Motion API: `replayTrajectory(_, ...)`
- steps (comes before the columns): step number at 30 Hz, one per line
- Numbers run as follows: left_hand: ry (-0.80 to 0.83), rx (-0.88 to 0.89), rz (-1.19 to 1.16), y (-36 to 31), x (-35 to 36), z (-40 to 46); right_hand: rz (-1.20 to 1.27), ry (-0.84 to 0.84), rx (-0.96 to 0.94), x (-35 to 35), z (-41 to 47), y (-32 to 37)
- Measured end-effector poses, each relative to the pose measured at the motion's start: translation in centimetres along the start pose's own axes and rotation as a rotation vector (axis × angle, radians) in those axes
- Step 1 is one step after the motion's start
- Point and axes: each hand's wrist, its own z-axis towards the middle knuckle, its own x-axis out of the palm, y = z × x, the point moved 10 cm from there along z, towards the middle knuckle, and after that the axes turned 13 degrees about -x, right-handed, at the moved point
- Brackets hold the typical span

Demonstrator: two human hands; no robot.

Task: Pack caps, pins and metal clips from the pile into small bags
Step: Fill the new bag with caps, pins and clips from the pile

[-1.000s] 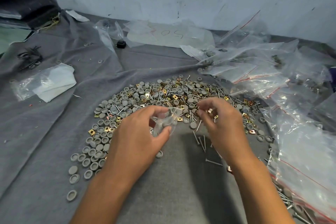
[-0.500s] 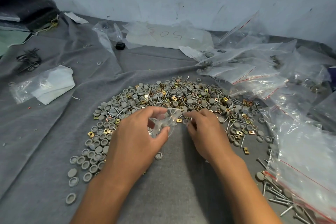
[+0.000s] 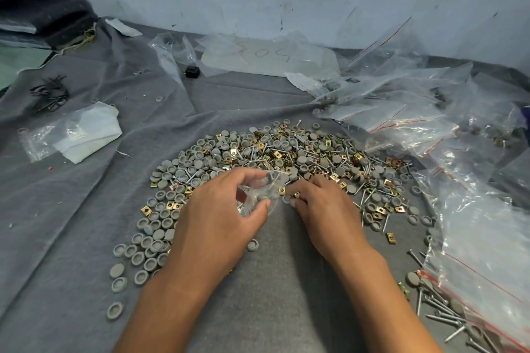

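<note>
— Caps, pins and clips: where do we have them?
— Heaped in the pile on the grey cloth, spreading from twelve to three o'clock of our hands.
— And our grip?
— Our left hand pinches a small clear bag with grey caps inside; our right hand curls its fingertips onto loose pieces at the pile's edge.
— Any writing?
— At twelve o'clock a plastic sheet bears upside-down marker digits, seemingly "50".

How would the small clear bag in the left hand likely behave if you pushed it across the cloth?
The small bag looks crumpled in the left hand, so it is probably floppy and would buckle rather than slide. It seems thin and light, holding only a few caps.
</note>
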Motion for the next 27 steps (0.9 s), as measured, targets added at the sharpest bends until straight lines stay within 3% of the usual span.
replayTrajectory(3, 0.000, -0.005, 0.001, 0.1, 0.0, 0.0, 0.091, -0.055, 0.010, -0.6, -0.2, -0.4)
replayTrajectory(7, 0.000, -0.003, -0.007, 0.0, 0.0, 0.0, 0.347, -0.460, -0.098, -6.0, -0.6, 1.0)
replayTrajectory(9, 0.002, -0.004, -0.007, 0.0, 0.1, 0.0, 0.369, -0.543, -0.232, -7.9, -0.9, 3.0)
replayTrajectory(13, 0.004, -0.002, -0.012, 0.0, 0.1, 0.0, 0.242, -0.458, -0.360, -7.6, -1.3, 5.6)
replayTrajectory(20, -0.007, -0.001, -0.021, -0.1, -0.2, -0.1, 0.340, -0.403, -0.366, -6.5, -0.9, 6.1)
replayTrajectory(24, -0.018, -0.016, -0.023, 0.3, -0.5, 0.0, 0.491, -0.557, -0.136, -7.1, -0.6, 1.2)
replayTrajectory(27, -0.020, -0.020, -0.025, 0.5, -0.6, 0.1, 0.403, -0.437, 0.043, -4.9, 0.1, -2.1)
